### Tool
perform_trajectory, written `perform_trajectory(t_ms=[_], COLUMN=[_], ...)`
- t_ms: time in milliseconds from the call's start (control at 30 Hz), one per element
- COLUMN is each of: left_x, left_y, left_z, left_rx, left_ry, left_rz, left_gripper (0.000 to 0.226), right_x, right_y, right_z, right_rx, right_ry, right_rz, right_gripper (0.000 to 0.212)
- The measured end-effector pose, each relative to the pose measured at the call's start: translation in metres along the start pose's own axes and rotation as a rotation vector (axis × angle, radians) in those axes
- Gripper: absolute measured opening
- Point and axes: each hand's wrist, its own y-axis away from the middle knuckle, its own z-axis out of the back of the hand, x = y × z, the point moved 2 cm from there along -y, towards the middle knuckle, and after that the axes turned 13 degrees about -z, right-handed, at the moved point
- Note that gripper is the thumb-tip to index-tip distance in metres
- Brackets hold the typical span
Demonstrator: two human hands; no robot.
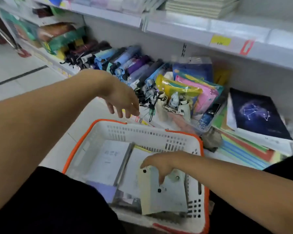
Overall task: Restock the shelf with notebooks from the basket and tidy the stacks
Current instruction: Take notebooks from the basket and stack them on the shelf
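Note:
A white basket with an orange rim (pixel 85 142) sits on my lap and holds several notebooks. My right hand (pixel 159 163) reaches down into it and pinches the top edge of a pale green notebook with black dots (pixel 169 198). A white notebook (pixel 108 162) lies flat at the basket's left side. My left hand (pixel 122 98) hovers above the basket's far rim, fingers relaxed and hanging down, holding nothing. On the low shelf at right a dark blue constellation notebook (pixel 257 114) tops an uneven stack.
Folded umbrellas (pixel 125 68) in many colours fill the low shelf behind the basket. Bright plastic folders (pixel 193 88) lean beside them. Coloured paper sheets (pixel 243 149) lie under the stack. An upper shelf (pixel 193 29) with a yellow price tag holds green notebooks. Tiled floor lies at left.

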Motion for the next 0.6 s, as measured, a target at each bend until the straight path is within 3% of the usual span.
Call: perform_trajectory(t_ms=[67, 133, 267, 333, 400, 500, 600], left_x=[0.007, 0.010, 0.010, 0.010, 0.009, 0.015, 0.019], left_y=[0.012, 0.022, 0.027, 0.026, 0.022, 0.017, 0.010], left_z=[-0.025, -0.041, -0.063, -0.063, -0.059, -0.064, -0.078], left_rx=[0.098, 0.063, 0.033, 0.039, -0.034, -0.020, 0.127], left_ry=[-0.092, -0.144, 0.021, -0.023, -0.152, -0.205, -0.031], left_rz=[0.083, 0.092, 0.079, 0.091, 0.064, 0.067, 0.158], left_gripper=[0.030, 0.031, 0.033, 0.035, 0.036, 0.044, 0.063], right_x=[0.002, -0.004, -0.011, -0.012, -0.010, -0.002, 0.013], right_y=[-0.012, -0.017, -0.023, -0.023, -0.023, -0.026, -0.019], right_z=[-0.036, -0.057, -0.070, -0.065, -0.060, -0.043, 0.007], right_rx=[-0.035, -0.131, -0.250, -0.248, -0.241, -0.172, -0.250], right_ry=[0.213, 0.349, 0.465, 0.514, 0.546, 0.528, 0.210], right_rz=[0.039, 0.044, 0.071, 0.064, 0.075, 0.045, 0.051], right_gripper=[0.100, 0.100, 0.094, 0.092, 0.077, 0.031, 0.034])
